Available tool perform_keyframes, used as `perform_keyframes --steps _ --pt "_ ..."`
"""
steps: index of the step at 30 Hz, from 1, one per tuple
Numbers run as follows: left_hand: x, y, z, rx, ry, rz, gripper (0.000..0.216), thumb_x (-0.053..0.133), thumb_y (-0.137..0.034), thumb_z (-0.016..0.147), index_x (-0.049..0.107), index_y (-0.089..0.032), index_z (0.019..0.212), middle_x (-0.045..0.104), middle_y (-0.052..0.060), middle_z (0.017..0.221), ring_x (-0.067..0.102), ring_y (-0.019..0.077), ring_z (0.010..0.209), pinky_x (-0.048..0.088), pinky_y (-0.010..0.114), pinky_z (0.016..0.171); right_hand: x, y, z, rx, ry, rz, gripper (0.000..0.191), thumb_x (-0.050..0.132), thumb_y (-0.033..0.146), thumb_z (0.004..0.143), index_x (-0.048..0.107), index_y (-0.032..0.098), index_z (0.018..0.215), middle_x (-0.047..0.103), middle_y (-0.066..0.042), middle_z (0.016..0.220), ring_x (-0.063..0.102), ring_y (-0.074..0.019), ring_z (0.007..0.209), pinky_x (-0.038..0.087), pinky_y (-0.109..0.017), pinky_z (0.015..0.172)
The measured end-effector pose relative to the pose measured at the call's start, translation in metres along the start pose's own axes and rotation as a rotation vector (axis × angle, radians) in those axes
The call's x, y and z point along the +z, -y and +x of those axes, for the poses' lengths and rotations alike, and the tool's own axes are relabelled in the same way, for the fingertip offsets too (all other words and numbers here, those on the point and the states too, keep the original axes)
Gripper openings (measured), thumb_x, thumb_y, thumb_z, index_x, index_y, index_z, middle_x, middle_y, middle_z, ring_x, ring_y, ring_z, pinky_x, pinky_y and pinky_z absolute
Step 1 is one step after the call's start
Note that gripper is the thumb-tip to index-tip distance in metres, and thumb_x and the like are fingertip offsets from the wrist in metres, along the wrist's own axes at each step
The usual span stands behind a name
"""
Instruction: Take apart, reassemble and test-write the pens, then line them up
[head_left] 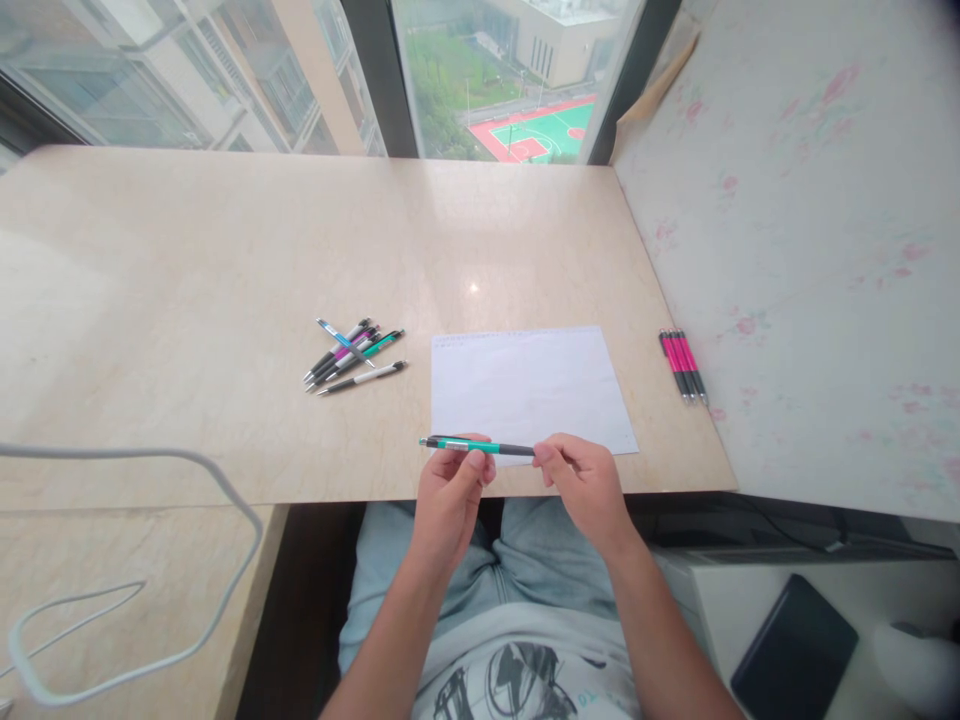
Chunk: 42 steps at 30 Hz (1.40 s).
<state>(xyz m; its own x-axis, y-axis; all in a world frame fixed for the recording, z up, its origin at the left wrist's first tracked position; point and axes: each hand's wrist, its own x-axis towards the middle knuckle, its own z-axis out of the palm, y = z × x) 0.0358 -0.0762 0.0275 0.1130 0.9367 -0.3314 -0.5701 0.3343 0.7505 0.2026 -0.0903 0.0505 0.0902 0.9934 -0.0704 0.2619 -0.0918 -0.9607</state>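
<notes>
A green and black ballpoint pen (511,449) lies level between my hands, above the near edge of a sheet of white paper (529,385). My left hand (454,490) is closed on the pen's green barrel, the thumb on top and the clicker end pointing left. With finger and thumb, my right hand (581,485) pinches the black tip end, so the point itself is hidden. Small writing runs along the paper's top left edge; the rest of its visible face looks blank.
Several mixed pens (352,350) lie in a loose pile left of the paper. Several pink and black pens (684,365) sit side by side near the flowered wall (825,260). A grey cable (150,455) loops at lower left. Windows border the far edge.
</notes>
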Motion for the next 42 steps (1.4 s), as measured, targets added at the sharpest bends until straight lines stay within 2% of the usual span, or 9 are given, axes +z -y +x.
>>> perform_keyframes --steps 7,13,22,25,28,31,33,37,42 --pt "0.0026 -0.0026 0.0003 0.001 -0.004 -0.010 0.015 0.071 -0.031 0.085 0.070 -0.017 0.089 0.058 0.001 0.073 0.053 0.0091 0.066 0.043 0.022 0.065 0.0020 0.0007 0.0002 -0.058 -0.009 0.022 0.012 0.064 0.032 0.089 0.068 0.021 0.091 0.067 -0.001 0.085 0.058 -0.0143 0.072 0.047 -0.026 0.069" --pt "0.0034 -0.0040 -0.0021 0.012 0.014 0.008 0.021 0.075 -0.031 0.081 0.071 -0.019 0.097 0.063 0.003 0.088 0.055 0.0099 0.075 0.046 0.021 0.069 0.0005 0.0000 0.0000 -0.045 0.048 0.006 0.040 0.052 0.038 0.096 0.061 0.019 0.061 0.056 0.001 0.055 0.052 -0.0123 0.056 0.040 -0.026 0.058" --pt "0.0060 -0.0093 -0.0054 0.034 0.059 0.032 0.017 0.080 -0.024 0.074 0.073 -0.018 0.088 0.067 0.006 0.096 0.059 0.0111 0.076 0.050 0.024 0.074 0.0005 -0.0021 -0.0016 0.053 -0.011 0.063 0.052 0.050 0.045 0.097 0.057 0.019 0.052 0.047 0.003 0.044 0.045 -0.0105 0.045 0.035 -0.025 0.049" --pt "0.0044 -0.0069 -0.0035 0.031 0.039 0.036 0.013 0.077 -0.024 0.079 0.072 -0.018 0.089 0.067 0.004 0.090 0.060 0.0106 0.074 0.049 0.024 0.073 -0.0005 -0.0013 -0.0003 0.016 -0.011 0.055 0.041 0.055 0.042 0.095 0.063 0.019 0.062 0.057 0.001 0.055 0.052 -0.0124 0.055 0.041 -0.026 0.056" --pt "0.0018 -0.0036 -0.0012 0.039 0.017 0.020 0.009 0.072 -0.025 0.084 0.070 -0.018 0.089 0.066 0.002 0.086 0.060 0.0097 0.072 0.049 0.023 0.072 0.0001 -0.0022 0.0003 -0.026 -0.005 0.054 0.019 0.061 0.037 0.091 0.071 0.021 0.086 0.069 -0.003 0.080 0.060 -0.0154 0.069 0.047 -0.027 0.065" --pt "0.0016 -0.0028 -0.0007 0.031 0.019 -0.008 0.010 0.071 -0.027 0.085 0.068 -0.018 0.088 0.068 0.003 0.087 0.062 0.0104 0.075 0.050 0.024 0.075 0.0012 -0.0028 0.0001 -0.057 0.004 0.069 0.016 0.063 0.034 0.089 0.070 0.021 0.095 0.071 -0.005 0.091 0.062 -0.0170 0.077 0.050 -0.028 0.069" --pt "0.0029 -0.0038 -0.0018 0.024 0.016 -0.016 0.013 0.074 -0.027 0.082 0.068 -0.019 0.090 0.070 0.004 0.091 0.063 0.0116 0.077 0.051 0.025 0.075 0.0016 -0.0024 -0.0001 -0.051 0.019 0.057 0.019 0.061 0.036 0.091 0.069 0.020 0.084 0.069 -0.003 0.079 0.060 -0.0158 0.071 0.048 -0.027 0.066" --pt "0.0059 -0.0069 -0.0059 0.028 0.033 0.007 0.021 0.079 -0.024 0.077 0.070 -0.019 0.095 0.071 0.005 0.096 0.065 0.0117 0.076 0.052 0.025 0.075 0.0016 -0.0016 -0.0009 0.032 0.013 0.032 0.044 0.053 0.043 0.095 0.061 0.019 0.060 0.053 0.002 0.051 0.049 -0.0117 0.051 0.039 -0.026 0.054" --pt "0.0067 -0.0080 -0.0074 0.013 0.036 0.015 0.017 0.079 -0.023 0.076 0.070 -0.018 0.090 0.071 0.005 0.096 0.064 0.0107 0.073 0.052 0.025 0.074 0.0012 -0.0016 -0.0019 0.051 0.000 0.034 0.045 0.052 0.045 0.095 0.060 0.019 0.059 0.052 0.002 0.050 0.048 -0.0119 0.050 0.038 -0.026 0.053"
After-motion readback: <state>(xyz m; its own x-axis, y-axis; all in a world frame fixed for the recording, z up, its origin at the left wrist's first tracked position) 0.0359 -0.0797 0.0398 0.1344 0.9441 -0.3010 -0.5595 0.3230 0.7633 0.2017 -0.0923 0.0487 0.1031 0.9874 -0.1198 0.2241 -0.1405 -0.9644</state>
